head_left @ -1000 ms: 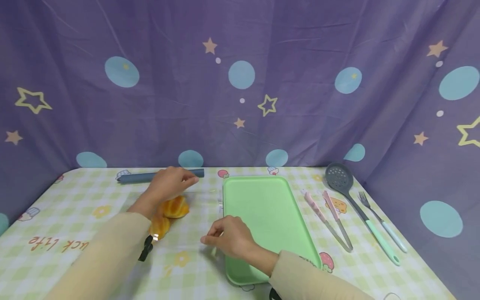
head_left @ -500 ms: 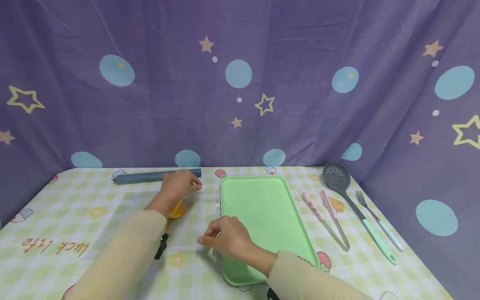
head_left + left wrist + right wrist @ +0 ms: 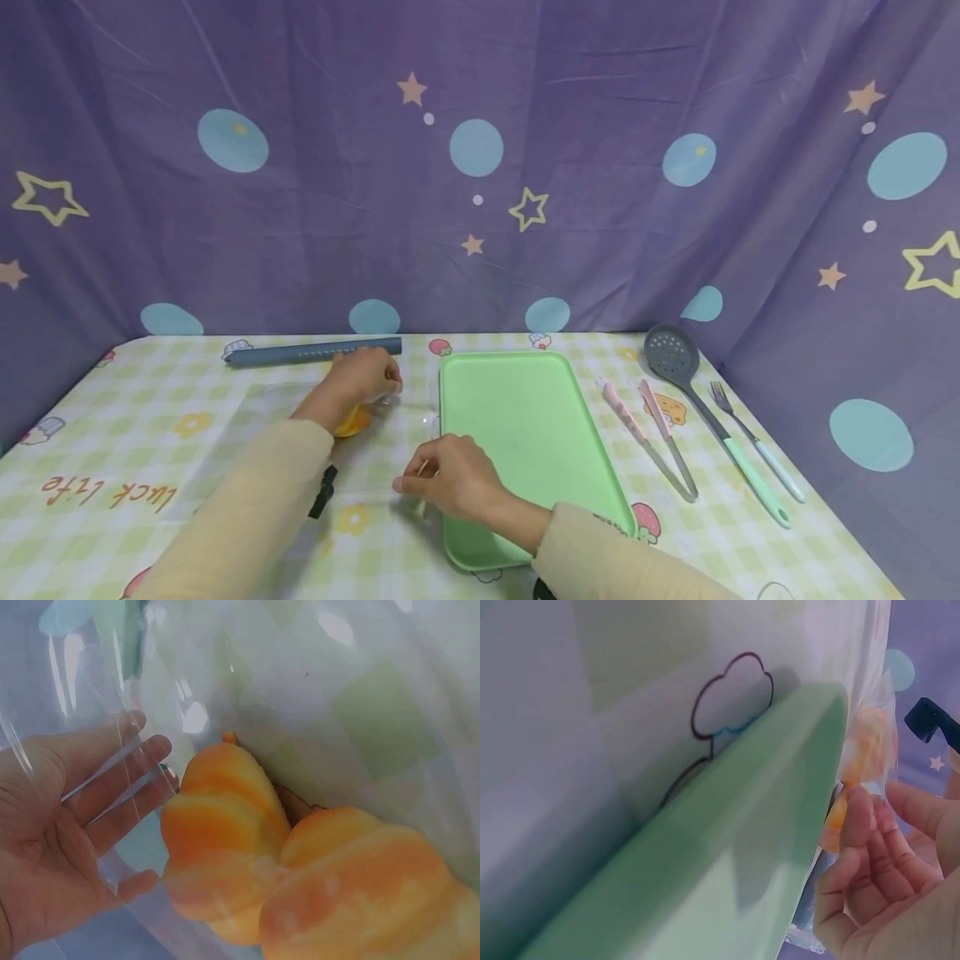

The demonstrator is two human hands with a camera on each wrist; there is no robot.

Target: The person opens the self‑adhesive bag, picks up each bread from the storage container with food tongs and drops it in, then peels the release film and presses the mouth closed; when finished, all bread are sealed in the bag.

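A clear plastic bag (image 3: 243, 417) spreads over the left half of the table, its film passing in front of two golden-orange bread rolls (image 3: 225, 817). My left hand (image 3: 363, 375) is just beyond the rolls and hides most of them in the head view. Seen through the film in the left wrist view, its fingers (image 3: 112, 776) are nearly straight, with a gap between them and the thumb. My right hand (image 3: 453, 475) pinches the near right edge of the bag between thumb and curled fingers, above the left side of a green tray (image 3: 517, 442).
Right of the tray lie pink-tipped tongs (image 3: 630, 419), a dark skimmer (image 3: 671, 354) with a mint handle, and a fork (image 3: 757, 442). A long dark blue flat strip (image 3: 277, 356) lies at the back left. A purple curtain (image 3: 480, 275) hangs behind the table.
My left hand has shifted right and dipped lower, with its fingertips turned downward; its forearm now covers more of the rolls. My right hand keeps its place and its pinch.
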